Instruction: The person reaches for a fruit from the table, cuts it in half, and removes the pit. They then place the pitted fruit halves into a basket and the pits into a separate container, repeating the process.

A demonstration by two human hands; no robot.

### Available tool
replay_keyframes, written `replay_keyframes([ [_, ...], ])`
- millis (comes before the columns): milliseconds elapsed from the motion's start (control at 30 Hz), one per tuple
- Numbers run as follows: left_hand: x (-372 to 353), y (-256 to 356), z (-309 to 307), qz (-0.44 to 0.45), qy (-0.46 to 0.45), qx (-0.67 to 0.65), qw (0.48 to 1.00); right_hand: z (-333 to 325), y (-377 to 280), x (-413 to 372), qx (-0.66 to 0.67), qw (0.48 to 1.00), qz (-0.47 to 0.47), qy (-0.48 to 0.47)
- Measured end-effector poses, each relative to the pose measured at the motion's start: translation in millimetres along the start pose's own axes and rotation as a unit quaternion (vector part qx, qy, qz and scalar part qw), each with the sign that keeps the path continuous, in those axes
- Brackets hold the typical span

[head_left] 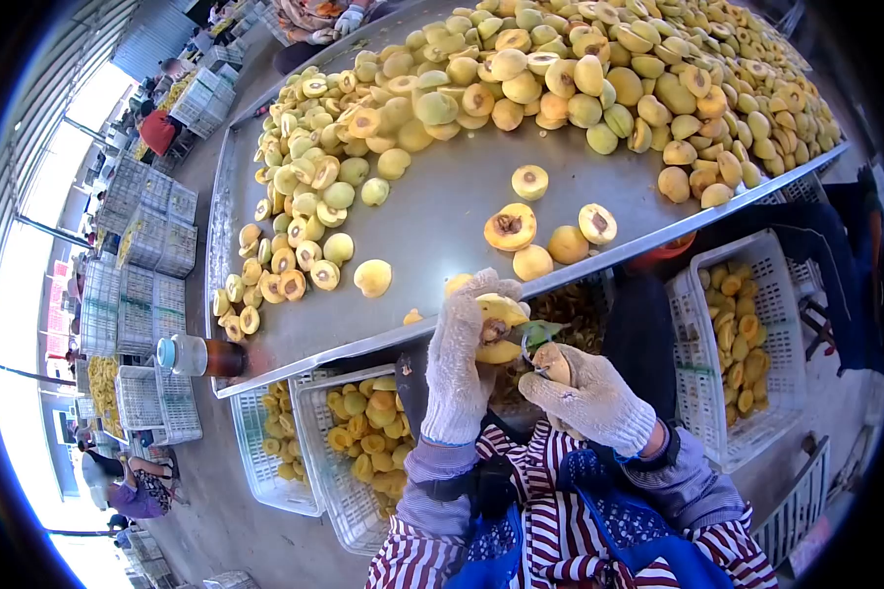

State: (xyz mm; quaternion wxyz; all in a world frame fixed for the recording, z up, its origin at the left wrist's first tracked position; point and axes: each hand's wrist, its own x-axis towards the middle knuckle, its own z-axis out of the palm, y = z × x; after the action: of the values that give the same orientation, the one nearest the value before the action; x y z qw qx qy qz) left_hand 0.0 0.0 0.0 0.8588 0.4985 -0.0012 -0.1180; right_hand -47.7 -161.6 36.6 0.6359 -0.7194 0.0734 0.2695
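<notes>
My left hand (458,363), in a pale knitted glove, is closed around a cut yellow peach (502,312) at the near edge of the table. The peach gapes apart, with the brown stone area showing between its halves. My right hand (599,398), gloved alike, grips a small pitting tool (552,363) with a rounded wooden-looking handle and a curved metal end. That end points at the peach, close to its right side, where a green leaf (542,332) shows. Just beyond my hands, a few peach halves (510,228) lie on the metal table (422,236).
A large heap of peaches (599,69) covers the table's far side. Crates of peach halves stand below, at left (349,501) and right (786,334). A jar of brown liquid (201,355) is by the left corner. Another person's gloved hand (350,20) shows at the top.
</notes>
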Motion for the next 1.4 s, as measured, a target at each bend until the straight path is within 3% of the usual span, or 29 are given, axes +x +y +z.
replay_keyframes([
  [167, -20.3, 6.1, 11.4, 0.023, 0.050, 0.063, 0.996, 9.9, -0.8, -6.2, -0.023, 0.999, 0.004, -0.022],
  [233, -26.7, 11.6, 22.6, 0.065, 0.034, 0.065, 0.995, 15.4, 11.3, 0.4, -0.040, 0.994, -0.101, 0.002],
  [300, -32.2, 10.2, 32.8, 0.096, 0.039, 0.078, 0.992, 15.7, 13.8, -1.3, -0.036, 0.991, -0.130, 0.005],
  [367, -33.8, 6.7, 39.1, 0.125, 0.060, 0.111, 0.984, 14.1, 5.3, -4.2, -0.006, 0.996, -0.093, -0.015],
  [467, -24.5, 16.7, 35.1, 0.056, 0.025, 0.090, 0.994, 6.4, -8.1, -9.7, 0.094, 0.991, 0.044, -0.090],
  [633, -18.2, 12.2, 36.3, 0.003, 0.010, -0.066, 0.998, 0.8, -8.6, -10.4, 0.186, 0.980, 0.028, -0.057],
  [733, -24.2, 2.9, 14.4, -0.005, -0.005, 0.155, 0.988, -8.0, -4.1, -9.6, 0.233, 0.972, 0.023, 0.003],
  [767, -26.2, 4.9, 10.8, -0.050, -0.015, 0.142, 0.989, -8.3, -2.6, -7.3, 0.254, 0.966, 0.016, 0.035],
  [833, -30.7, 8.4, 4.3, -0.140, -0.031, 0.114, 0.983, -12.8, -9.3, -10.3, 0.244, 0.970, 0.009, 0.018],
  [967, -26.5, 7.8, 9.9, -0.079, -0.010, -0.073, 0.994, -3.8, -12.8, -13.6, 0.187, 0.981, 0.038, -0.025],
  [1100, -25.9, 6.8, 14.6, -0.058, 0.011, -0.119, 0.991, 5.6, -0.6, -9.4, 0.088, 0.994, 0.039, -0.046],
  [1200, -24.9, 0.4, 9.5, -0.030, -0.006, -0.143, 0.989, 8.7, 5.2, -5.8, 0.056, 0.997, 0.022, -0.041],
  [1300, -26.1, -2.7, 11.5, -0.031, 0.041, -0.148, 0.988, 12.8, 15.9, 2.4, 0.024, 0.999, -0.004, -0.032],
  [1400, -25.9, -8.5, 20.5, 0.033, 0.090, -0.052, 0.994, 14.2, 21.6, 5.0, 0.003, 0.999, -0.027, -0.022],
])
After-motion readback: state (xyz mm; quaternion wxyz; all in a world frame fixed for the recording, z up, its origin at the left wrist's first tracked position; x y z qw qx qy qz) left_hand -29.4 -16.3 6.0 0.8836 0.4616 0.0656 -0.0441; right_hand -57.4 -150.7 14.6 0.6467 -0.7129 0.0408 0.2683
